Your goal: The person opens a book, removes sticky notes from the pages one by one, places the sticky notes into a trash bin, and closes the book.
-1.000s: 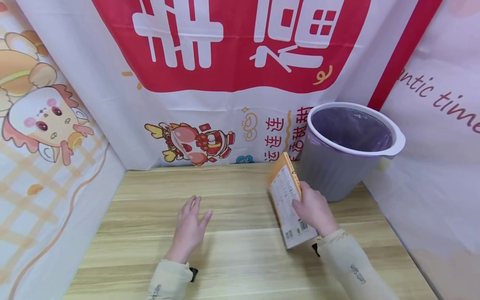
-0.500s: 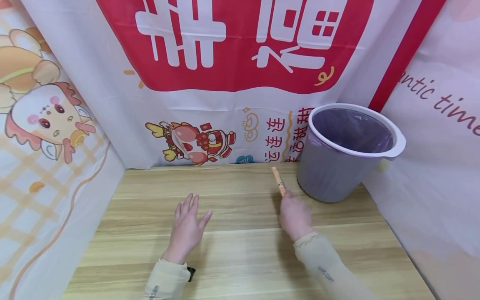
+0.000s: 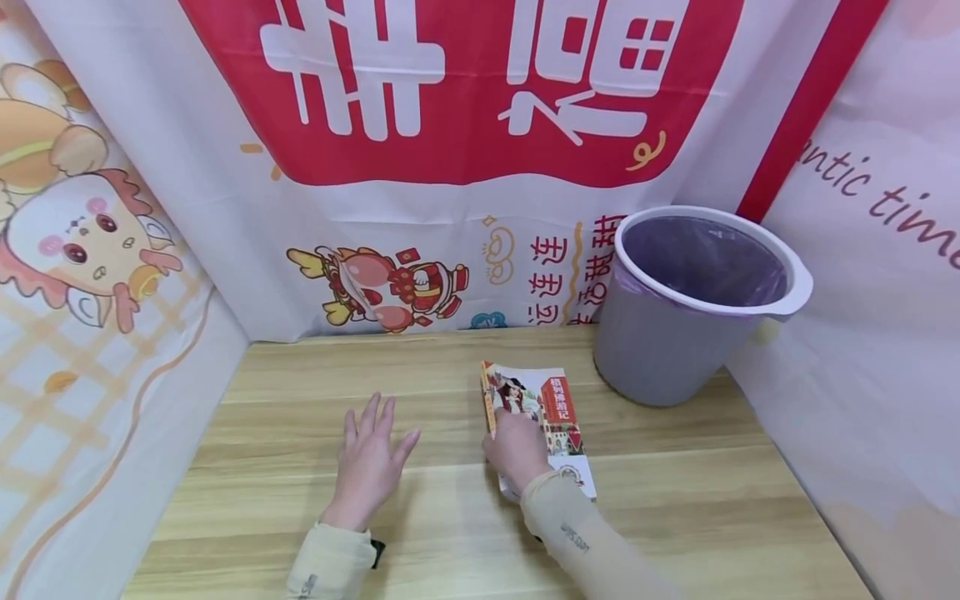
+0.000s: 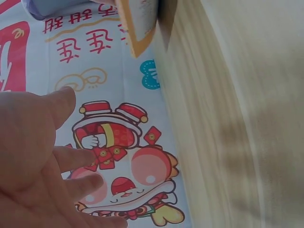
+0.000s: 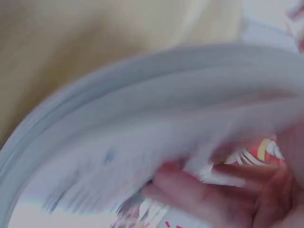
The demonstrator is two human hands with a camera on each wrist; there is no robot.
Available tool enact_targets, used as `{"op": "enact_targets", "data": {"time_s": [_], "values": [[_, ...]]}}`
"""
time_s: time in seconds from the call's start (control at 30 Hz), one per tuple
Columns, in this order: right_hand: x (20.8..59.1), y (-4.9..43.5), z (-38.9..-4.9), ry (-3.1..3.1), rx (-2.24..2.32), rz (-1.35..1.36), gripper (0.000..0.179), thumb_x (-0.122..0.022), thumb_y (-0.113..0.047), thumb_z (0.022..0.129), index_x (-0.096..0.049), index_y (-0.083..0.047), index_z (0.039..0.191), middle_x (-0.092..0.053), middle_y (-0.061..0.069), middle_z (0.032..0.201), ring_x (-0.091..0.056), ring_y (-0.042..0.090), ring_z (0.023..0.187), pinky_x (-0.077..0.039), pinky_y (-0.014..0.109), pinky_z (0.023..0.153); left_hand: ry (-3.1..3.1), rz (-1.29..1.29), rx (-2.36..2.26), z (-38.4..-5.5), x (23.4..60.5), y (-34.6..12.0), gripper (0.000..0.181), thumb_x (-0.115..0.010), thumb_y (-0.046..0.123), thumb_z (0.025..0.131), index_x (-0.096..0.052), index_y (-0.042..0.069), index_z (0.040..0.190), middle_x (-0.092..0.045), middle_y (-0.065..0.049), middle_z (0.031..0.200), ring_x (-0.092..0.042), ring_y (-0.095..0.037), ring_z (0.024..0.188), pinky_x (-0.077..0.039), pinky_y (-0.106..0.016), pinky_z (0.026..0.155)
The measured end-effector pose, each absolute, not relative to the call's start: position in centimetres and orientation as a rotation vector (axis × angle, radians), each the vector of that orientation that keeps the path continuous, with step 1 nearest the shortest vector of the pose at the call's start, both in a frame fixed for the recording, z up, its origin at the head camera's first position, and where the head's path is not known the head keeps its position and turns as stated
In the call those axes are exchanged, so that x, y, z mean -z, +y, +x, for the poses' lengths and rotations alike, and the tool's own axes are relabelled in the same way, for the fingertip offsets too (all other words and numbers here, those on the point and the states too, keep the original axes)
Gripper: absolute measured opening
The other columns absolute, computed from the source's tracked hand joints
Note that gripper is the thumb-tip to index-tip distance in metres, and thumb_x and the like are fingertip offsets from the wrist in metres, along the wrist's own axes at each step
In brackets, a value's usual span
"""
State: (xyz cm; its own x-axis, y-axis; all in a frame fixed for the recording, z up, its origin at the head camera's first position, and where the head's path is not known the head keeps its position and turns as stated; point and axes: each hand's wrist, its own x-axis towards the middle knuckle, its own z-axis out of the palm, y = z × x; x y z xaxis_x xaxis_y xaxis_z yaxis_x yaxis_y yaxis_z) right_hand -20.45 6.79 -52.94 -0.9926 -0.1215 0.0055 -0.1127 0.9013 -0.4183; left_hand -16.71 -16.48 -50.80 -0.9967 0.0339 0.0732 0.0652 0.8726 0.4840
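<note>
My right hand [image 3: 517, 450] grips a paperback book [image 3: 558, 417] near its left, spine side. Its illustrated cover, with a red title panel, faces up in the head view. In the right wrist view, the book's blurred pages [image 5: 118, 104] bow in an arc beside my curled fingers [image 5: 190, 190]. The left wrist view catches only the book's orange-edged corner [image 4: 137, 28] at the top. To the left of the book, my left hand [image 3: 367, 458] hovers over the table with spread fingers, apart from the book and holding nothing.
A grey waste bin [image 3: 652, 350] with a purple liner stands at the table's back right, beyond the book. The wood-grain table [image 3: 300, 383] meets a printed cloth backdrop [image 3: 420, 200] behind, with cloth walls on both sides.
My right hand has moved left, away from the bin, turning the book from its back cover, through spine-up, to front cover up. My left hand has stayed nearly in place, its fingers slightly more spread.
</note>
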Motion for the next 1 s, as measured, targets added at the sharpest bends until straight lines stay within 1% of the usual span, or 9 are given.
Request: {"op": "enact_targets", "data": {"time_s": [0.07, 0.13, 0.17, 0.2, 0.3, 0.37, 0.63, 0.83, 1.0], "values": [[53.6, 6.6, -20.1, 3.022, 0.599, -0.325, 0.041, -0.069, -0.028, 0.09, -0.067, -0.005, 0.124, -0.073, 0.016, 0.095, -0.068, 0.031, 0.074, -0.059, 0.042, 0.066, -2.982, -0.083, 0.772, -16.7, 51.1, -16.5, 0.074, -0.054, 0.049, 0.099, -0.03, 0.007, 0.155, -0.011, -0.017, 0.164, 0.0, -0.056, 0.143, -0.016, -0.082, 0.1], [54.0, 6.8, -19.6, 2.972, 0.481, -0.481, 0.043, -0.068, -0.032, 0.092, -0.065, -0.01, 0.129, -0.071, 0.015, 0.113, -0.068, 0.036, 0.096, -0.057, 0.048, 0.083, -2.99, -0.092, 0.768, -16.7, 51.3, -16.4, 0.075, -0.054, 0.05, 0.099, -0.03, 0.007, 0.155, -0.011, -0.018, 0.164, 0.001, -0.056, 0.143, -0.016, -0.081, 0.101], [54.2, 6.9, -19.3, 2.948, 0.428, -0.545, 0.044, -0.067, -0.034, 0.093, -0.064, -0.013, 0.132, -0.066, 0.014, 0.126, -0.063, 0.039, 0.111, -0.052, 0.053, 0.093, -2.996, -0.095, 0.767, -16.7, 51.4, -16.4, 0.076, -0.054, 0.051, 0.098, -0.03, 0.008, 0.156, -0.01, -0.018, 0.164, 0.001, -0.056, 0.143, -0.016, -0.08, 0.101], [54.3, 7.1, -19.0, 2.912, 0.4, -0.581, 0.047, -0.067, -0.036, 0.094, -0.062, -0.015, 0.136, -0.059, 0.013, 0.136, -0.055, 0.042, 0.122, -0.046, 0.059, 0.099, -3.001, -0.099, 0.762, -16.7, 51.5, -16.4, 0.076, -0.054, 0.051, 0.098, -0.03, 0.008, 0.156, -0.011, -0.018, 0.164, 0.002, -0.056, 0.143, -0.016, -0.08, 0.101], [54.9, 7.7, -18.2, 2.844, 0.32, -0.652, 0.059, -0.065, -0.044, 0.093, -0.05, -0.023, 0.147, -0.038, 0.01, 0.156, -0.031, 0.047, 0.14, -0.029, 0.072, 0.105, -3.007, -0.101, 0.76, -16.6, 51.6, -16.6, 0.075, -0.054, 0.051, 0.098, -0.03, 0.008, 0.156, -0.011, -0.019, 0.163, 0.002, -0.056, 0.143, -0.016, -0.08, 0.102], [55.4, 7.9, -17.9, 2.83, 0.327, -0.663, 0.063, -0.06, -0.049, 0.095, -0.043, -0.027, 0.151, -0.03, 0.008, 0.16, -0.022, 0.046, 0.144, -0.024, 0.074, 0.106, -3.009, -0.099, 0.765, -16.6, 51.6, -16.7, 0.075, -0.054, 0.051, 0.098, -0.03, 0.009, 0.156, -0.011, -0.018, 0.163, 0.003, -0.056, 0.143, -0.015, -0.08, 0.102], [57.6, 7.8, -18.1, 2.859, 0.317, -0.755, 0.061, -0.044, -0.056, 0.1, -0.03, -0.036, 0.156, -0.018, 0.003, 0.164, -0.01, 0.042, 0.148, -0.011, 0.072, 0.111, -3.028, -0.096, 0.754, -16.7, 51.4, -16.7, 0.075, -0.056, 0.049, 0.098, -0.029, 0.009, 0.156, -0.01, -0.019, 0.163, 0.004, -0.056, 0.143, -0.013, -0.079, 0.103], [58.4, 7.0, -18.0, 2.872, 0.323, -0.768, 0.059, -0.039, -0.057, 0.102, -0.028, -0.037, 0.156, -0.015, 0.002, 0.165, -0.008, 0.041, 0.148, -0.007, 0.07, 0.112, -3.04, -0.14, 0.712, -16.7, 51.6, -16.6, 0.075, -0.055, 0.051, 0.097, -0.03, 0.013, 0.156, -0.01, -0.016, 0.164, 0.004, -0.058, 0.141, -0.012, -0.079, 0.103], [58.5, 6.6, -17.9, 2.863, 0.331, -0.763, 0.06, -0.037, -0.058, 0.101, -0.026, -0.037, 0.157, -0.014, 0.002, 0.165, -0.007, 0.04, 0.149, -0.007, 0.069, 0.113, -3.066, -0.158, 0.7, -16.7, 51.9, -16.6, 0.078, -0.052, 0.057, 0.096, -0.027, 0.017, 0.158, -0.005, -0.014, 0.165, 0.009, -0.057, 0.141, -0.006, -0.079, 0.102]]}}
